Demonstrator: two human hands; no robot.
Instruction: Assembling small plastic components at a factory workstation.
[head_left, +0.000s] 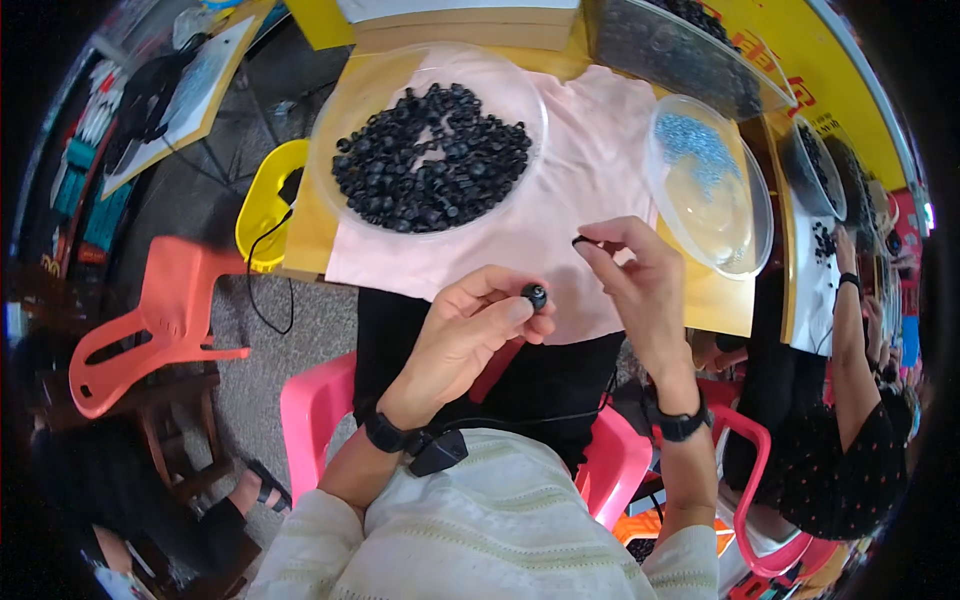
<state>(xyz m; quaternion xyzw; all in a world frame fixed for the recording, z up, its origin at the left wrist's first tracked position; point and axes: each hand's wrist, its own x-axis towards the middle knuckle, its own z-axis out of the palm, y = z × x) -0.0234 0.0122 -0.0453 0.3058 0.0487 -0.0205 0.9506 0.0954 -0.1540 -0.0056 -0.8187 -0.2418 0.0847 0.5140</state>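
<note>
The left hand (470,335) pinches a small round black plastic cap (534,295) over the worktop's near edge; the right hand (635,280) pinches a thin black ring (580,240). Either could slip and drop.

The small round black plastic cap (535,295) pinched in my left hand (470,335) looks smooth with a slight gloss. Beyond it, the pink cloth sheet (590,150) is matt and soft, and the clear round plastic bowl (345,100) of matt black plastic pieces (430,160) shines.
</note>
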